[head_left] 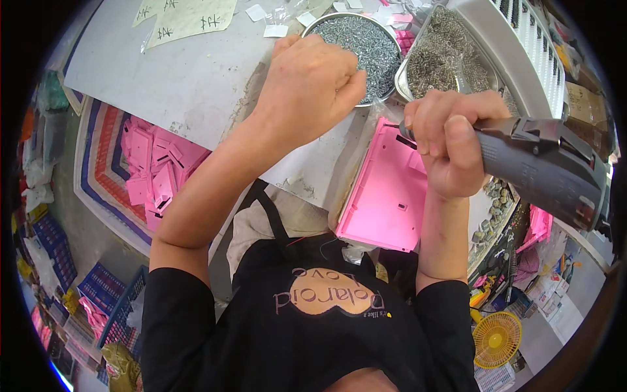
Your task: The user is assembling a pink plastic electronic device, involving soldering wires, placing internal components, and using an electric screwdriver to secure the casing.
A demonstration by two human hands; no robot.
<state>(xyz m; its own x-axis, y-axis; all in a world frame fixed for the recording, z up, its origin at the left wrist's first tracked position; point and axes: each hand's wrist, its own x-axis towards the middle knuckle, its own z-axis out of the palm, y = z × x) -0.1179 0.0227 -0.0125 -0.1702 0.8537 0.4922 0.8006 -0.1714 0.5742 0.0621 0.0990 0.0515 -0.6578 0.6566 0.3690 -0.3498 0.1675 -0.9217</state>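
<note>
My right hand (454,144) is wrapped round a dark grey electric screwdriver (545,163), whose body points off to the right. Its bit end is over the upper corner of a pink plastic panel (382,193) with raised edges and small slots; whether it touches a screw there I cannot tell. The panel lies at the table edge in front of my body. At the near rim of a round metal tray of small silver screws (375,55) is my left hand (313,75). Its fingers are curled closed, back of the hand upward, so anything inside them is hidden.
A metal tray beside the screws holds many small springs (450,52). Pink plastic pieces (157,163) fill a striped bag at the left. Marked paper (192,19) lies on the grey tabletop (176,85). A yellow fan (496,340) stands at the lower right.
</note>
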